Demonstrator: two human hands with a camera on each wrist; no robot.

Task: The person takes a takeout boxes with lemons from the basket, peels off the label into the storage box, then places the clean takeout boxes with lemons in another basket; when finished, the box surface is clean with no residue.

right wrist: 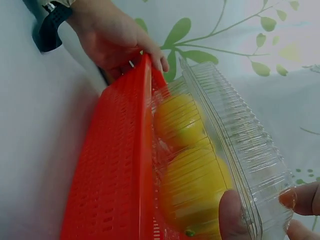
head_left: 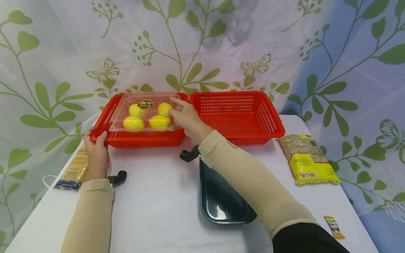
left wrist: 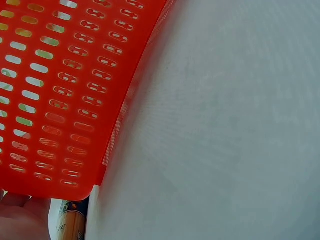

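At the back left stands a red plastic basket (head_left: 145, 141), its left front corner gripped by my left hand (head_left: 97, 156), thumb on the near side of the rim. A clear plastic box (head_left: 121, 112) with a black and gold sticker lies within that basket's rim, tilted. Several yellow lemons (head_left: 133, 123) show through its lid. My right hand (head_left: 190, 119) holds the box at its right end; in the right wrist view the thumb (right wrist: 232, 215) and fingers (right wrist: 305, 200) pinch its edge. From the left wrist, the basket's perforated side (left wrist: 65, 90) fills the upper left.
A second red basket (head_left: 275, 128) adjoins on the right. The dark tray (head_left: 218, 196) lies partly under my right forearm. A yellow-labelled bag (head_left: 308, 160) and a small snack packet (head_left: 334, 227) lie at the right; a golden packet (head_left: 74, 170) is beside my left hand.
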